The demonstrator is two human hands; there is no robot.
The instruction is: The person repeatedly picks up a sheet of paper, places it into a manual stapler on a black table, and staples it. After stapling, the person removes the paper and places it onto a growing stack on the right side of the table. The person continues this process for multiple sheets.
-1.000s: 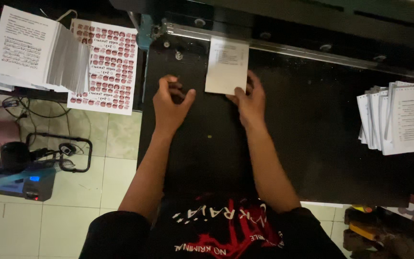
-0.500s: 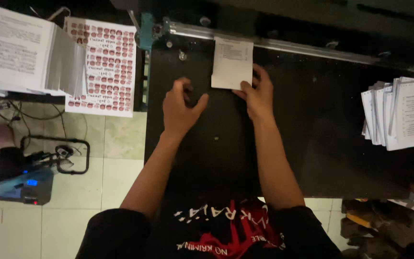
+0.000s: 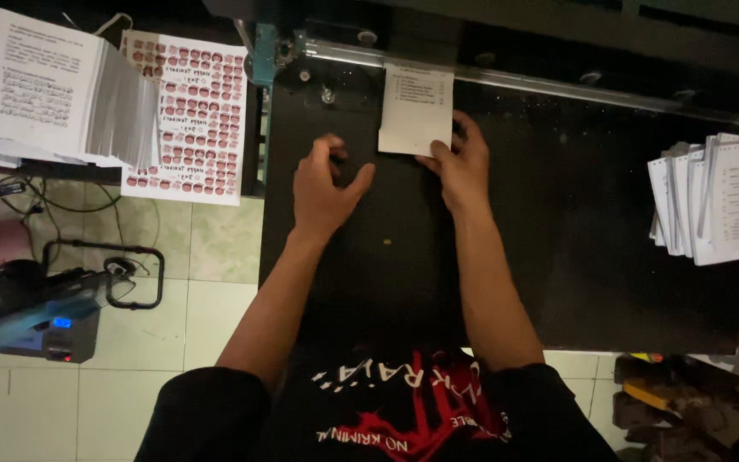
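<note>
— Looking down at the black table (image 3: 575, 257): which hand has anything?

— The right hand (image 3: 464, 167) does. Its fingers are spread flat along the lower right edge of a small stack of printed white sheets (image 3: 416, 109), pressing it to the black surface rather than closing around it. The stack's top edge sits against the metal rail (image 3: 558, 84) at the far side of the table.

— And the left hand (image 3: 327, 184)?

— It rests on the table just beside the stack, fingers curled loosely inward, thumb out toward the paper. It holds nothing that I can see, and it is not touching the sheets.

— Any trays or boxes with things in them?

— None that I can make out. The paper lies in loose piles: a fanned pile of printed sheets (image 3: 716, 201) at the right end of the table, well apart from the hands, and a thick pile of printed pages (image 3: 44, 90) at upper left, off the black surface.

— What else is around?

— A sheet of small red round stickers (image 3: 183, 115) beside that left pile, and a dark device with a blue light (image 3: 40, 316) on the tiled floor (image 3: 207, 316) below. Nothing lies between the hands and the stack.
</note>
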